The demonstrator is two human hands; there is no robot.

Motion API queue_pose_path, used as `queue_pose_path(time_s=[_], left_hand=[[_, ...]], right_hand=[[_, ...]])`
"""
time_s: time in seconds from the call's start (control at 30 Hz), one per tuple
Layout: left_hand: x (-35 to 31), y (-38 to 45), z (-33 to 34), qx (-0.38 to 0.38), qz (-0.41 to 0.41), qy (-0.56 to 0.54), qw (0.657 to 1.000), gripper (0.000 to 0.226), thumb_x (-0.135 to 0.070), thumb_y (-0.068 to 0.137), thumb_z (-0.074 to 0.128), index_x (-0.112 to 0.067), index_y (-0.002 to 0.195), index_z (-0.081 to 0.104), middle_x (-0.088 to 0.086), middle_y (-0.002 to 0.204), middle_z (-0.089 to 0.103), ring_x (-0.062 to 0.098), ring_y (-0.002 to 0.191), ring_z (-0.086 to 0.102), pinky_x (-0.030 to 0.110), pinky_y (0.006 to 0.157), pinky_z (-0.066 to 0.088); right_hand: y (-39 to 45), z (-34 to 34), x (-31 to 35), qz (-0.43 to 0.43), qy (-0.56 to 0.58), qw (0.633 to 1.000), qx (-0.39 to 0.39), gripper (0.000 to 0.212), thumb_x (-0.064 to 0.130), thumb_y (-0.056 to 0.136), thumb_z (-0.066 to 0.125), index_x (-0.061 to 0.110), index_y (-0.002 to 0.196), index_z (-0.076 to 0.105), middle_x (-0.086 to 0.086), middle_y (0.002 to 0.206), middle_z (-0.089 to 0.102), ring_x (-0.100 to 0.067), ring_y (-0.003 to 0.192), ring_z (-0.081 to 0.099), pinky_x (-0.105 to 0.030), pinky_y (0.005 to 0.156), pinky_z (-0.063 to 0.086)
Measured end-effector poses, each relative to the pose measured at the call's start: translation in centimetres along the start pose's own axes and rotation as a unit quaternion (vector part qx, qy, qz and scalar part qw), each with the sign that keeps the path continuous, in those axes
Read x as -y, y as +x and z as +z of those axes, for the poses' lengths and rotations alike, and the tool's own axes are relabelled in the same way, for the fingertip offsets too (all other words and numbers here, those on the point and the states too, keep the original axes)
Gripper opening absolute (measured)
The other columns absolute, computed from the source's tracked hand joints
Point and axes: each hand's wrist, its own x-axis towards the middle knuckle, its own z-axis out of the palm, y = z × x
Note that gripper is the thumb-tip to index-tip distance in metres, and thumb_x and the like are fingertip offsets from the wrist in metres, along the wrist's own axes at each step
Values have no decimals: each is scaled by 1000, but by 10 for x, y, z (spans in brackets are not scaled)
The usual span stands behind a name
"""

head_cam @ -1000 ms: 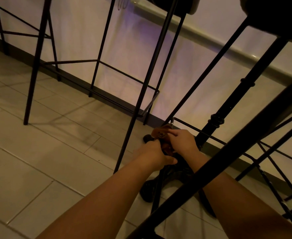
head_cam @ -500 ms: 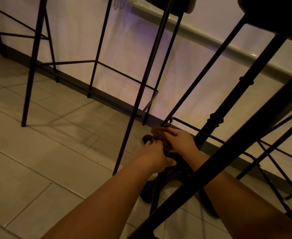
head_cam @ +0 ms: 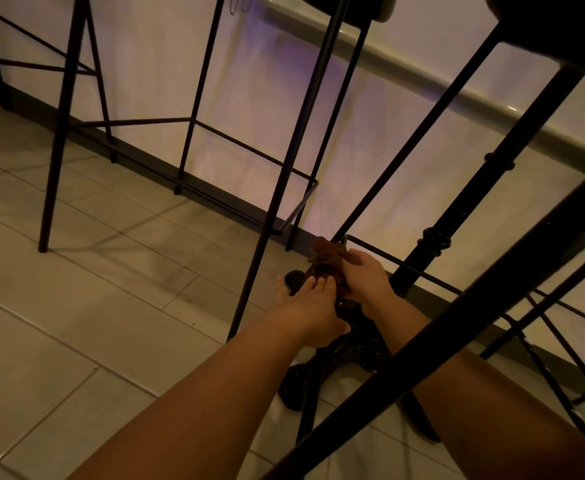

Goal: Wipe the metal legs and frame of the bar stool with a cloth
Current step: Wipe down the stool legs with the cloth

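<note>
A brown cloth (head_cam: 327,259) is bunched around the lower end of a thin black stool leg (head_cam: 405,147), near where a footrest bar (head_cam: 402,263) joins it. My right hand (head_cam: 363,275) grips the cloth from the right. My left hand (head_cam: 310,308) reaches in from the left, its fingertips on the lower part of the cloth. The leg's foot is hidden behind the cloth and my hands.
A thick black turned table post (head_cam: 457,206) rises just right of my hands, its dark base (head_cam: 357,351) spreading on the tiled floor (head_cam: 76,306). A wide black bar (head_cam: 474,327) crosses my forearms close to the camera. More stool legs (head_cam: 284,178) stand left, along a pale wall (head_cam: 267,81).
Both hands stay on the cloth at the same leg. The left hand's fingers have spread and shifted slightly on the cloth's lower part; the view has drifted a little.
</note>
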Motion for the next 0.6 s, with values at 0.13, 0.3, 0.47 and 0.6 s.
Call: queue_pose_path(time_s=[0.13,0.3,0.47,0.6], left_hand=[[-1,2,-1,6,3,9,1000,76,-40,97,41,-16,152,-7,2,161,-5,21,146,-13,59,111,-16],[-2,0,2,0,-11,-16,1000,85,-41,96,45,-14,149,-16,2,160,-13,21,146,-16,58,112,-15],[1,0,1,2,-10,-19,1000,84,-44,96,44,-16,150,-15,1,160,-14,21,145,-18,58,111,-16],[1,-1,0,24,-11,-9,1000,81,-47,98,39,-15,150,-13,2,160,-13,22,145,-18,57,110,-16]], right_hand=[[2,-3,1,-45,-111,993,21,25,21,96,55,17,119,65,0,84,66,-13,74,64,-24,60,57],[16,2,7,-57,-200,978,-23,28,22,99,49,18,123,63,-3,91,64,-14,74,61,-28,74,56],[15,0,3,4,-57,998,-15,28,14,97,51,13,124,62,-15,113,67,-24,93,65,-40,89,55],[5,3,-1,7,22,1000,-16,27,17,97,54,12,123,61,-15,114,67,-21,87,65,-37,84,57]])
